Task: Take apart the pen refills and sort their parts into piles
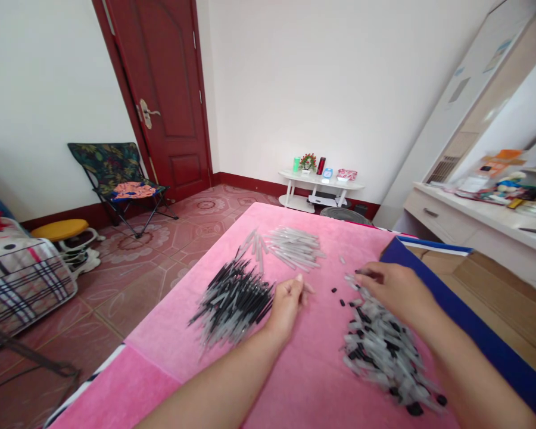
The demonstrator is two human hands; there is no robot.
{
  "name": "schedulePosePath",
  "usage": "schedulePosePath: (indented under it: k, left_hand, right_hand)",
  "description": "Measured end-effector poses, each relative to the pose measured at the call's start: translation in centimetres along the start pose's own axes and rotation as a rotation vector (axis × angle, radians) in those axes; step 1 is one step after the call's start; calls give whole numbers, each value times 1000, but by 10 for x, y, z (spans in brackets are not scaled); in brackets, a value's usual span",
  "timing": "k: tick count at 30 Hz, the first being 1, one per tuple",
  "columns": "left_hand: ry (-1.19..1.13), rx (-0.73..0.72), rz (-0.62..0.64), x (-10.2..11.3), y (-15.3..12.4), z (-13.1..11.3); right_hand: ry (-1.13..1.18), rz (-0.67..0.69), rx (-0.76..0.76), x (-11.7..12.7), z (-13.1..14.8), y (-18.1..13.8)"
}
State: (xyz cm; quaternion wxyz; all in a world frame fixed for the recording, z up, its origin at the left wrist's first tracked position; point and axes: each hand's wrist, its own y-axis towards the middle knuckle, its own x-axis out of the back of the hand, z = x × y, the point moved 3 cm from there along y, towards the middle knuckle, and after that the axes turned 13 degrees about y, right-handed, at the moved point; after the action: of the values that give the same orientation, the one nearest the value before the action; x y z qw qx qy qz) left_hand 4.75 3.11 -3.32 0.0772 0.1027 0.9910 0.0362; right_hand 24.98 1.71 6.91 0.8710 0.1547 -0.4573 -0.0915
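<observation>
My left hand (288, 302) is closed, thumb uppermost, over the middle of the pink cloth. Its fingertips are blurred, and what they hold is hard to make out. Beside it lies a pile of thin black and grey pen refills (236, 301). Fingers pinched, my right hand (395, 289) has a small dark piece (360, 272) at its fingertips. Just below that hand spreads a heap of translucent pen caps mixed with small black plugs (384, 345). Beyond my left hand, whitish translucent pen barrels (295, 245) lie in a loose stack.
The pink cloth (312, 387) covers the table. An open cardboard box with a blue side (429, 298) stands at the right. A few black plugs (334, 290) lie between my hands. Behind are a folding chair (111, 167), a red door (170, 89) and a white shelf table (321, 180).
</observation>
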Motion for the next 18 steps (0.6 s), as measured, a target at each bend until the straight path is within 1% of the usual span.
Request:
schedulePosePath:
  k: [1, 3, 5, 7, 9, 12, 16, 18]
  left_hand:
    - [19, -14, -21, 2, 0, -1]
    - [50, -21, -58, 5, 1, -1]
    - [66, -10, -76, 6, 2, 0]
    - [78, -4, -67, 6, 3, 1]
    - [85, -12, -39, 5, 2, 1]
    - [81, -23, -23, 4, 2, 0]
    - [73, 2, -51, 5, 3, 1]
    - [60, -5, -98, 6, 3, 1]
  right_hand:
    - [-4, 94, -1, -25, 12, 2]
    - [13, 171, -3, -67, 25, 6]
    - [-15, 176, -12, -96, 28, 12]
    - [-66, 161, -41, -115, 28, 18]
    - [-104, 141, -76, -126, 28, 24]
    - [-134, 111, -128, -132, 29, 27]
    - [-138, 95, -176, -127, 26, 23]
    - [-93, 98, -161, -121, 25, 18]
